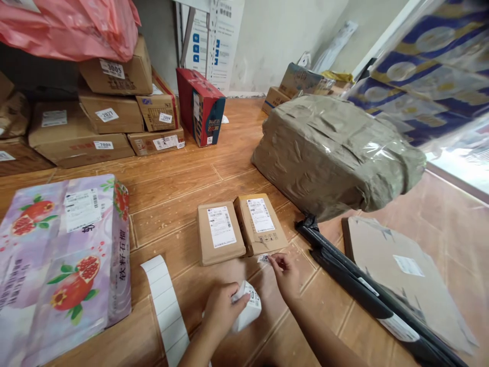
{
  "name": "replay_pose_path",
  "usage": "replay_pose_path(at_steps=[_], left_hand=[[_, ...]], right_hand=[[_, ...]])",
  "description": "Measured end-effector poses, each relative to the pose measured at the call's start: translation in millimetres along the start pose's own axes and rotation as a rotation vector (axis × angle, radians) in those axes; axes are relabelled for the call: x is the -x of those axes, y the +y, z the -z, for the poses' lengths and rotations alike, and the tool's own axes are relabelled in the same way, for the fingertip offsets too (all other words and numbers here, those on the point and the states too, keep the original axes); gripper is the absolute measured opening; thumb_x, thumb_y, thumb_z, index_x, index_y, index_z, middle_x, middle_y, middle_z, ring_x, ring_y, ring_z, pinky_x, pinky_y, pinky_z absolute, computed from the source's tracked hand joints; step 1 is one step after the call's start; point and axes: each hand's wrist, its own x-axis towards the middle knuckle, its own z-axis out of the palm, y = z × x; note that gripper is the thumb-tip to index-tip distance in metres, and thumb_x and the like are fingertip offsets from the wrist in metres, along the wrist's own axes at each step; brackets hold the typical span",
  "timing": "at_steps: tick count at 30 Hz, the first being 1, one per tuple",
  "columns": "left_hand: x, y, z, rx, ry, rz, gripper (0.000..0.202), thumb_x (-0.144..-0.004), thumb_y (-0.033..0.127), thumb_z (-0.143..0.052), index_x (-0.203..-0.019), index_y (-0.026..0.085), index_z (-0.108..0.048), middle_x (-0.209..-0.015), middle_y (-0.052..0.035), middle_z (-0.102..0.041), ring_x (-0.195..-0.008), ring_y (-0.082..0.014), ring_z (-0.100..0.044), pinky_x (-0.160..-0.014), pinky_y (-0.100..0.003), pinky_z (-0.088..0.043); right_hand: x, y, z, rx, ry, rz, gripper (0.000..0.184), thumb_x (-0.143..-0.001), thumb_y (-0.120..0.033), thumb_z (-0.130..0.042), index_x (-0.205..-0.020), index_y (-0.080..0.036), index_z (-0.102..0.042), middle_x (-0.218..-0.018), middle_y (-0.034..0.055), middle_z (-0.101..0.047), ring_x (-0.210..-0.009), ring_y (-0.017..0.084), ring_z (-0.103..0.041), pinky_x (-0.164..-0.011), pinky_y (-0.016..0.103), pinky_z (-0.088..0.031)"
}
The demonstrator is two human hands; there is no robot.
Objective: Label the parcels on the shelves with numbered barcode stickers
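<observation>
My left hand (223, 308) is closed around a roll of white labels (248, 311), whose outer label shows a printed number. A small printed label (263, 258) is pinched between the fingers of my right hand (286, 275). That label is at the lower front edge of a small cardboard box (263, 224); whether it touches the box I cannot tell. Close beside it on the left lies another small cardboard box (219, 232). Each box carries a white shipping label on top. A long strip of backing paper (164, 300) trails over the floor left of my left hand.
A purple pomegranate carton (49, 255) lies at left. Stacked cardboard boxes (110, 112) and a red box (200, 104) stand behind. To the right are a big wrapped parcel (328, 148), a long black-wrapped parcel (351, 275) and a flat brown parcel (401, 265).
</observation>
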Motion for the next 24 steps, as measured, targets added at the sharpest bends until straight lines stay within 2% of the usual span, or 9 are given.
replay_pose_path(at_steps=[4, 8, 11, 13, 15, 17, 19, 22, 24], left_hand=[[0, -1, -2.7, 0.038, -0.029, -0.065, 0.040, -0.077, 0.045, -0.052, -0.054, 0.018, -0.033, -0.055, 0.0048, -0.032, -0.057, -0.0103, -0.032, -0.055, -0.026, -0.019], [0, -4, -2.9, 0.102, 0.017, -0.137, 0.041, -0.080, 0.043, -0.049, -0.053, 0.017, -0.032, -0.057, 0.0044, -0.034, -0.058, -0.0099, -0.033, -0.056, -0.025, -0.022], [1, -7, -1.7, 0.186, 0.055, -0.165, 0.041, -0.082, 0.044, -0.046, -0.053, 0.017, -0.035, -0.057, 0.0038, -0.035, -0.058, -0.0101, -0.035, -0.056, -0.024, -0.024], [2, -7, 0.4, 0.262, 0.071, -0.169, 0.042, -0.083, 0.046, -0.045, -0.053, 0.017, -0.035, -0.057, 0.0035, -0.034, -0.058, -0.0104, -0.035, -0.056, -0.024, -0.025], [3, -5, 3.8, 0.325, 0.072, -0.173, 0.043, -0.084, 0.047, -0.044, -0.053, 0.018, -0.035, -0.058, 0.0032, -0.034, -0.058, -0.0107, -0.036, -0.056, -0.024, -0.026], [3, -4, 8.1, 0.358, 0.065, -0.171, 0.044, -0.084, 0.049, -0.042, -0.054, 0.017, -0.037, -0.059, 0.0028, -0.035, -0.059, -0.0109, -0.037, -0.056, -0.024, -0.028], [3, -3, 12.1, 0.378, 0.062, -0.166, 0.044, -0.085, 0.050, -0.042, -0.055, 0.016, -0.043, -0.061, 0.0014, -0.041, -0.061, -0.0117, -0.041, -0.058, -0.024, -0.031], [0, -4, 16.1, 0.410, 0.079, -0.161, 0.045, -0.084, 0.051, -0.044, -0.060, 0.014, -0.055, -0.069, -0.0025, -0.054, -0.067, -0.0141, -0.048, -0.062, -0.024, -0.037], [-3, -5, 16.7, 0.452, 0.087, -0.138, 0.044, -0.084, 0.051, -0.045, -0.067, 0.013, -0.062, -0.074, -0.0043, -0.060, -0.070, -0.0156, -0.052, -0.064, -0.024, -0.040]], right_hand=[[-12, 14, -6, 0.061, 0.047, 0.034, 0.041, -0.064, -0.057, -0.067, -0.073, -0.018, -0.059, -0.065, 0.0015, -0.056, -0.063, 0.018, -0.053, -0.068, 0.037, -0.046], [-9, 18, -15, 0.073, 0.163, 0.032, 0.052, -0.060, -0.060, -0.067, -0.086, -0.017, -0.055, -0.087, 0.0073, -0.057, -0.079, 0.022, -0.055, -0.070, 0.039, -0.049], [-10, 16, -16, 0.094, 0.210, 0.003, 0.051, -0.053, -0.059, -0.071, -0.078, -0.018, -0.053, -0.091, 0.0093, -0.057, -0.085, 0.025, -0.053, -0.071, 0.041, -0.049], [-11, 10, -14, 0.092, 0.123, -0.025, 0.045, -0.051, -0.057, -0.072, -0.068, -0.019, -0.056, -0.083, 0.0080, -0.060, -0.084, 0.026, -0.055, -0.078, 0.042, -0.047], [-9, 0, -13, 0.073, 0.022, -0.079, 0.043, -0.053, -0.057, -0.071, -0.069, -0.018, -0.061, -0.080, 0.0084, -0.064, -0.084, 0.027, -0.058, -0.081, 0.043, -0.047], [-1, -16, -13, 0.050, -0.046, -0.158, 0.045, -0.061, -0.059, -0.065, -0.076, -0.016, -0.064, -0.080, 0.0105, -0.068, -0.080, 0.027, -0.061, -0.076, 0.042, -0.048], [9, -36, -16, -0.014, -0.187, -0.237, 0.049, -0.069, -0.061, -0.056, -0.082, -0.015, -0.066, -0.081, 0.0109, -0.069, -0.074, 0.025, -0.063, -0.067, 0.039, -0.050], [22, -65, -25, -0.145, -0.491, -0.277, 0.045, -0.064, -0.053, -0.068, -0.089, -0.016, -0.068, -0.077, 0.0064, -0.070, -0.068, 0.019, -0.062, -0.061, 0.031, -0.048], [26, -76, -31, -0.200, -0.571, -0.272, 0.041, -0.056, -0.045, -0.078, -0.083, -0.016, -0.069, -0.072, 0.0038, -0.069, -0.064, 0.016, -0.059, -0.059, 0.027, -0.046]])
